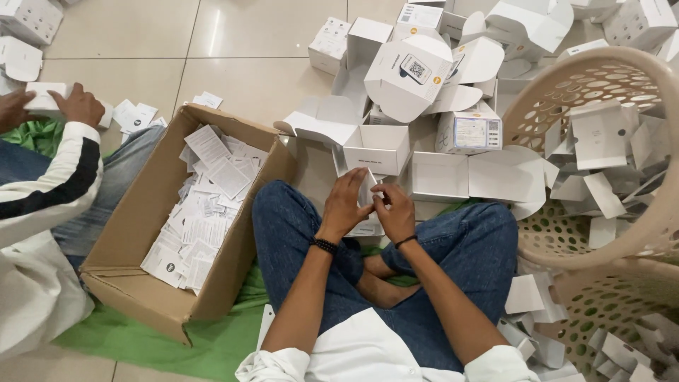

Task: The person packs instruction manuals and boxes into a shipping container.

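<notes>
A small white folded card piece [368, 189] is pinched between both hands, left hand [344, 205] and right hand [393, 211], each grip clamped on it, above crossed legs in blue jeans [467, 244].

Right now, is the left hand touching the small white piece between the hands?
Touching: the head view shows the left hand fingers wrapped against the small white piece.

- Bright, even indoor light is falling from above.
- Glare is streaking the glossy floor tiles [212, 42].
- White boxes [410, 71] are washing out slightly.
- Edges are bending with wide-angle distortion.
</notes>
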